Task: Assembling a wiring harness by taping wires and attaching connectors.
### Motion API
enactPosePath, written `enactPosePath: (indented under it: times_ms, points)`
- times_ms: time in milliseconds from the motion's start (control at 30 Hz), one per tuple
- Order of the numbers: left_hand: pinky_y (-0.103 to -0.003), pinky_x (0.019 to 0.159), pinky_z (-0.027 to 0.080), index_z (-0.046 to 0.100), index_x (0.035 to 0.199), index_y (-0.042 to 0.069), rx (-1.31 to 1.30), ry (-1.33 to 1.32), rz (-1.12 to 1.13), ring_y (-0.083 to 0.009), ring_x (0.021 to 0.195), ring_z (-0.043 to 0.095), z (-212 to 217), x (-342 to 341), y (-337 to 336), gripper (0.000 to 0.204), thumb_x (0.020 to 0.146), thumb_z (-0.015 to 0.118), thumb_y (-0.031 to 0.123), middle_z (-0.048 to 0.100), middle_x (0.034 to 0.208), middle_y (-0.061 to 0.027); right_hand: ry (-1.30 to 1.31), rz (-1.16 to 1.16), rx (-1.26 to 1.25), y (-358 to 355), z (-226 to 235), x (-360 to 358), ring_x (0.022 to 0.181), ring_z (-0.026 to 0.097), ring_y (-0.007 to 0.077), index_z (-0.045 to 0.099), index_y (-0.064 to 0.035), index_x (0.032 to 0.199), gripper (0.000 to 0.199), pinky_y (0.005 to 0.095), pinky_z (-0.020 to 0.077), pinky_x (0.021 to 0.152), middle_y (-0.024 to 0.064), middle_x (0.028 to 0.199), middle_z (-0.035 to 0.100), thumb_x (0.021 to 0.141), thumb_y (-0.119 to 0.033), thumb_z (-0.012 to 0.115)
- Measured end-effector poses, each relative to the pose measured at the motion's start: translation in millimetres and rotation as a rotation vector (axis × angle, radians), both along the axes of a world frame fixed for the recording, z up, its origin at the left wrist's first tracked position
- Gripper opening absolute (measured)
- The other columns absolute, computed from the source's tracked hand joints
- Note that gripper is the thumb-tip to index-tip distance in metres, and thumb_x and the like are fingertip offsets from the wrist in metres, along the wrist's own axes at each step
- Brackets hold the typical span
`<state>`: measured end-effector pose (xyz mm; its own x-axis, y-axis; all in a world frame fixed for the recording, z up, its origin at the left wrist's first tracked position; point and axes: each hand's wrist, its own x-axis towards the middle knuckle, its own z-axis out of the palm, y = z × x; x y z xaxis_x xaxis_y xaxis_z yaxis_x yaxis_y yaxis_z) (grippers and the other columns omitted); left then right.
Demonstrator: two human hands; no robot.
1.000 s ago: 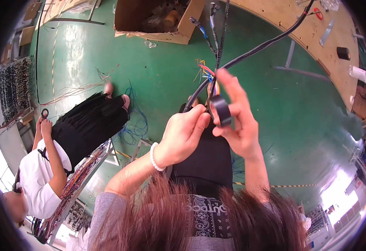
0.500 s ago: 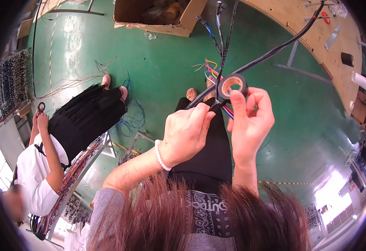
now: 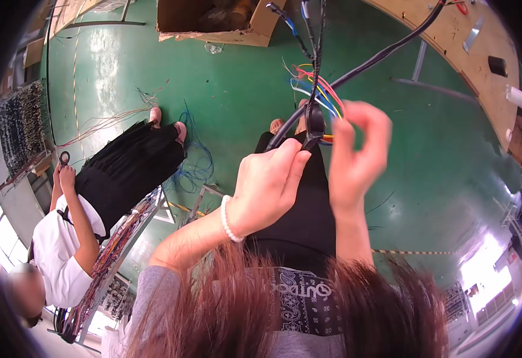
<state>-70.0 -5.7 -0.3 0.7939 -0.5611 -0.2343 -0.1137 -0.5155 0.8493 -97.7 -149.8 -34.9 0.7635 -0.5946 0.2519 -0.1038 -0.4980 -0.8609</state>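
Left fingers (image 3: 286,158) closed around black cable (image 3: 386,55), seemingly steadying it; tape roll (image 3: 315,121) just beyond their tips. Right fingers (image 3: 369,113) curled, blurred, at coloured wires (image 3: 331,94); cannot tell if gripping.

Right of the bare right hand (image 3: 359,149), open air spread above the glossy green floor (image 3: 428,155). Ahead, a thick black wrapped cable (image 3: 386,54) slanted across; thin multicoloured wires (image 3: 330,91) and a round black tape roll (image 3: 314,122) blocked leftward.

pale lettering (image 3: 316,290) crosses a dark patterned panel (image 3: 302,310) on the grey shirt (image 3: 160,287).
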Motion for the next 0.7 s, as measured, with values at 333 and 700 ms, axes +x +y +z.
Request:
enactPosePath:
  times_ms: [333, 700]
  points:
    - [-0.027, 0.054, 0.032, 0.046, 0.077, 0.001, -0.12, 0.57, -0.093, -0.0082, 0.06, 0.034, 24.0, 29.4, 2.8, 0.035, 0.105, 0.042, 0.022, 0.039, 0.063, 0.0007, -0.317, 0.323, 1.413, 11.1, -34.4, -12.6, 0.124, 0.051, 0.0234, 0.042, -0.0024, 0.144, 0.07, 0.0393, 0.0386, 0.109, 0.0117, 0.134, 0.054, 0.085, -0.02, 0.075]
    - [-0.048, 0.052, 0.04, 0.049, 0.082, 0.003, 0.1, -0.02, -0.3, -0.0421, 0.06, 0.055, 24.0, 31.4, 6.5, 0.02, 0.097, 0.053, 0.015, 0.054, 0.063, -0.0183, 0.047, 0.074, 1.839, 2.4, 70.8, -49.0, 0.086, 0.051, 0.0103, 0.054, 0.0021, 0.13, 0.065, 0.0272, 0.0433, 0.07, -0.0016, 0.097, 0.055, 0.095, -0.052, 0.056]
